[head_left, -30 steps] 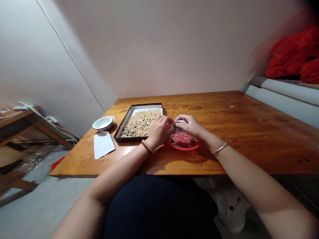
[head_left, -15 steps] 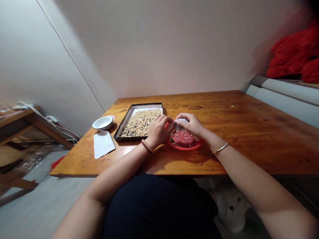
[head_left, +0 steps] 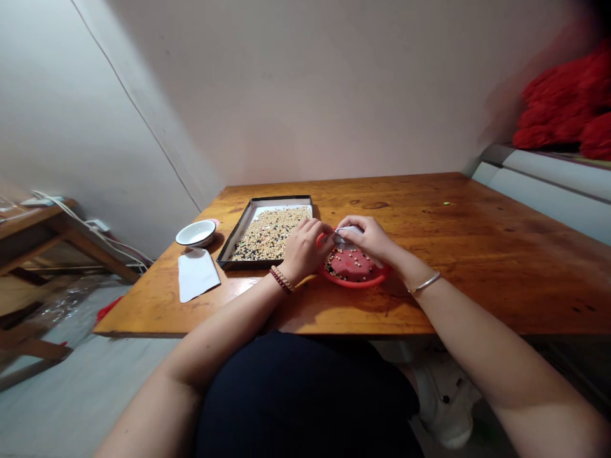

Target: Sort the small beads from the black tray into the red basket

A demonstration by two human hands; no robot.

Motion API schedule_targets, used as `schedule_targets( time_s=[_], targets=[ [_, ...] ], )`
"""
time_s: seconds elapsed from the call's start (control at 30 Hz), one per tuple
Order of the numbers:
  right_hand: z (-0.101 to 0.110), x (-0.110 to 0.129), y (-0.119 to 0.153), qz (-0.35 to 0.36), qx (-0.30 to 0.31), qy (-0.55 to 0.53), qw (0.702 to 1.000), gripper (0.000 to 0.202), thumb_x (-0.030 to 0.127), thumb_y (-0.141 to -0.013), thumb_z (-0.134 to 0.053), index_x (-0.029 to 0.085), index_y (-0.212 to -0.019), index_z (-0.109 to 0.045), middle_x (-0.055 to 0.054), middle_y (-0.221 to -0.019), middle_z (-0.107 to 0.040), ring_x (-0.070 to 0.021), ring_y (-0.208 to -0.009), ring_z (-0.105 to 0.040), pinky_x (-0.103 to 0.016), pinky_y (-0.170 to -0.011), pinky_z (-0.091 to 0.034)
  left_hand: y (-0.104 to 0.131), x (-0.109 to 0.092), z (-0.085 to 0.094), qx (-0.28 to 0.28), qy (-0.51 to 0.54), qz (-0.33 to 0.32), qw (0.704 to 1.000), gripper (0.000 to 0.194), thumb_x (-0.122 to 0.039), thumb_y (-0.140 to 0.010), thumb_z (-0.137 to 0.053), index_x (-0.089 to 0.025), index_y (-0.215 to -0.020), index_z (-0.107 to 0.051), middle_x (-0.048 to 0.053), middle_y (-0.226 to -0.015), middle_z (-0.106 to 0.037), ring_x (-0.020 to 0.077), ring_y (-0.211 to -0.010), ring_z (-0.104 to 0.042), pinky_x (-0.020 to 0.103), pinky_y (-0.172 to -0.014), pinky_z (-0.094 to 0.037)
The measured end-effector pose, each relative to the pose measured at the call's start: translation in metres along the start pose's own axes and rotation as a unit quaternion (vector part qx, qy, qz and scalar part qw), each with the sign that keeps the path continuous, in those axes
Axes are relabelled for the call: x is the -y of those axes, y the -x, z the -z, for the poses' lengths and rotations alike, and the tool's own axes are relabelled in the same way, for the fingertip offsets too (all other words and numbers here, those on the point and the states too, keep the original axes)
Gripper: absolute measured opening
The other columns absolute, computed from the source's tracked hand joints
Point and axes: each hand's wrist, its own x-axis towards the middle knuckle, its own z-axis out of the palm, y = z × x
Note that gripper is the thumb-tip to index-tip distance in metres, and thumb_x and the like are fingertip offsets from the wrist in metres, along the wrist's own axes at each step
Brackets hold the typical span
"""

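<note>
My right hand [head_left: 370,238] is closed around a white, paper-like piece [head_left: 350,234] above the far part of a red plastic basket [head_left: 361,284]. Beside it, my left hand [head_left: 309,249] has its fingers drawn together near the same piece, over the basket's left side. What its fingertips pinch, if anything, is hidden. Loose beans [head_left: 353,257], pale and dark, lie scattered on the basket's mesh bottom. To the left of my left hand is a shallow black-edged tray [head_left: 248,267] holding a spread of mixed pale and dark beans [head_left: 270,235].
A white enamel bowl [head_left: 196,233] stands left of the tray, with a folded white paper [head_left: 198,275] in front of it. The wooden table [head_left: 482,254] reaches the wall behind. Red bundles [head_left: 563,102] sit on a white appliance [head_left: 544,184] at the right.
Both hands stay almost in place over the basket, with the white piece still in the right. The view has shifted very slightly.
</note>
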Motion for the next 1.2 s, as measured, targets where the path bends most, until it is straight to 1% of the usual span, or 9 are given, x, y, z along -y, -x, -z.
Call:
schedule_targets(
  time_s=[0.33, 0.5, 0.53, 0.6, 0.67, 0.73, 0.87, 1.03, 1.2],
  targets=[
    [0.001, -0.005, -0.001, 0.005, 0.026, 0.015, 1.0, 0.027, 0.039, -0.075, -0.06, 0.014, -0.08, -0.066, -0.004, -0.076, -0.066, -0.0169, -0.07, -0.057, -0.028, -0.067, -0.043, 0.0, 0.0, 0.0, 0.011, 0.016, 0.006, 1.0, 0.01, -0.024, -0.089, -0.057, -0.017, -0.083, -0.058, 0.002, -0.083, -0.063, 0.0156, -0.081, -0.053, 0.028, -0.075, -0.044],
    [-0.001, -0.006, 0.002, -0.016, 0.059, 0.029, 0.998, 0.028, 0.041, -0.076, -0.061, 0.015, -0.084, -0.07, -0.006, -0.083, -0.07, -0.0205, -0.077, -0.061, -0.03, -0.072, -0.045, -0.002, 0.011, 0.008, 0.074, 0.004, 0.016, 0.997, 0.01, -0.027, -0.09, -0.056, -0.018, -0.086, -0.059, 0.003, -0.089, -0.064, 0.0163, -0.087, -0.055, 0.027, -0.079, -0.044],
    [-0.001, -0.006, 0.002, -0.026, 0.056, 0.036, 0.997, 0.029, 0.042, -0.076, -0.061, 0.016, -0.084, -0.07, -0.006, -0.083, -0.071, -0.0204, -0.076, -0.061, -0.03, -0.071, -0.045, -0.003, 0.019, 0.013, 0.084, -0.016, 0.032, 0.996, 0.011, -0.028, -0.091, -0.055, -0.018, -0.089, -0.059, 0.003, -0.093, -0.064, 0.0169, -0.09, -0.055, 0.027, -0.081, -0.044],
    [0.001, -0.008, 0.002, -0.044, 0.041, 0.044, 0.997, 0.029, 0.044, -0.076, -0.062, 0.016, -0.082, -0.07, -0.005, -0.079, -0.07, -0.0196, -0.071, -0.06, -0.029, -0.066, -0.044, -0.003, 0.039, 0.024, 0.099, -0.098, 0.114, 0.984, 0.015, -0.027, -0.092, -0.051, -0.018, -0.1, -0.059, 0.006, -0.102, -0.064, 0.0194, -0.098, -0.055, 0.03, -0.085, -0.044],
    [0.003, -0.01, 0.001, -0.045, 0.043, 0.038, 0.997, 0.03, 0.045, -0.075, -0.062, 0.016, -0.078, -0.069, -0.005, -0.075, -0.068, -0.0189, -0.068, -0.059, -0.029, -0.064, -0.042, -0.001, 0.059, 0.035, 0.149, -0.192, 0.22, 0.945, 0.021, -0.024, -0.092, -0.049, -0.016, -0.109, -0.059, 0.011, -0.107, -0.063, 0.0232, -0.102, -0.054, 0.033, -0.088, -0.043],
    [0.005, -0.012, 0.0, -0.04, 0.042, 0.035, 0.998, 0.029, 0.044, -0.075, -0.061, 0.016, -0.076, -0.068, -0.004, -0.074, -0.068, -0.0187, -0.068, -0.058, -0.029, -0.064, -0.042, 0.002, 0.075, 0.04, 0.215, -0.233, 0.267, 0.91, 0.022, -0.022, -0.089, -0.051, -0.015, -0.108, -0.062, 0.013, -0.106, -0.064, 0.0258, -0.104, -0.054, 0.035, -0.089, -0.042],
    [0.004, -0.015, -0.002, -0.028, 0.013, 0.066, 0.997, 0.023, 0.039, -0.074, -0.059, 0.017, -0.072, -0.067, -0.004, -0.075, -0.066, -0.0192, -0.072, -0.057, -0.03, -0.069, -0.041, 0.007, 0.087, 0.034, 0.261, -0.229, 0.283, 0.894, 0.019, -0.02, -0.085, -0.055, -0.017, -0.099, -0.068, 0.012, -0.099, -0.067, 0.0261, -0.1, -0.058, 0.035, -0.086, -0.044],
    [-0.002, -0.021, -0.005, 0.005, -0.012, 0.088, 0.996, 0.025, 0.04, -0.077, -0.058, 0.018, -0.073, -0.067, -0.006, -0.08, -0.064, -0.0201, -0.077, -0.058, -0.031, -0.073, -0.042, 0.007, 0.08, 0.02, 0.265, -0.207, 0.274, 0.901, 0.019, -0.023, -0.087, -0.053, -0.018, -0.094, -0.07, 0.011, -0.101, -0.068, 0.025, -0.1, -0.06, 0.034, -0.085, -0.045],
    [-0.006, -0.023, -0.008, -0.05, 0.013, 0.018, 0.999, 0.032, 0.046, -0.075, -0.059, 0.015, -0.078, -0.067, -0.006, -0.074, -0.065, -0.0181, -0.068, -0.057, -0.029, -0.064, -0.042, 0.006, 0.079, 0.018, 0.264, -0.181, 0.265, 0.91, 0.019, -0.029, -0.087, -0.055, -0.023, -0.091, -0.073, 0.007, -0.099, -0.069, 0.0219, -0.1, -0.061, 0.029, -0.085, -0.045]
  ],
)
